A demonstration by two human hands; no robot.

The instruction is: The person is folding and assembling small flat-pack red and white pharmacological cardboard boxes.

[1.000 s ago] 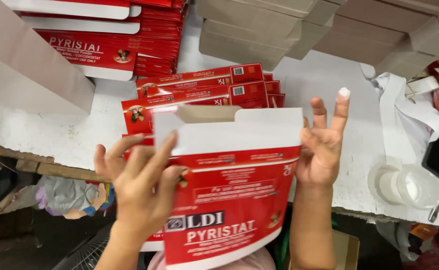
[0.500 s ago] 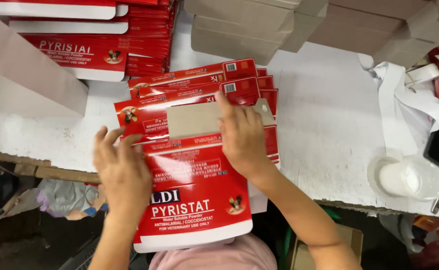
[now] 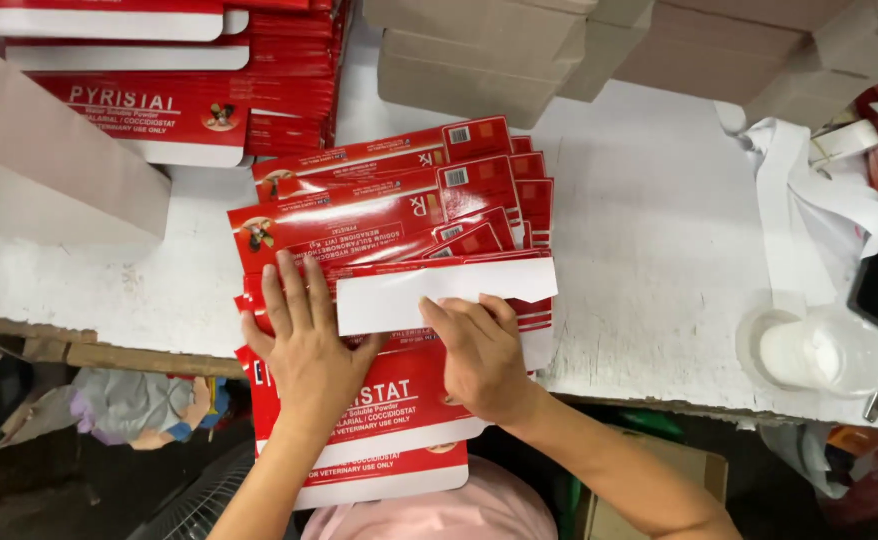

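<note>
Flattened red-and-white cartons [image 3: 359,400] are shown pressed against the near edge of the white worktable [image 3: 659,260], the topmost one lying under both hands with its white flap [image 3: 439,293] folded over toward the far side. The left hand [image 3: 309,350] is laid flat, fingers spread, on the carton's left half; the right hand [image 3: 479,355] is pressed palm-down just right of it, its fingertips touching the near edge of the white flap. Nothing is pinched or lifted by either hand. A fanned stack of like cartons [image 3: 399,195] is seen just beyond the hands, partly covered by the flap, which suggests several have been handled already. A taller pile of red cartons [image 3: 159,110] at far left and plain brown boxes [image 3: 479,60] at far centre appear untouched, so much is judged to remain. A clear plastic lidded cup [image 3: 819,350] stands well apart at right.
</note>
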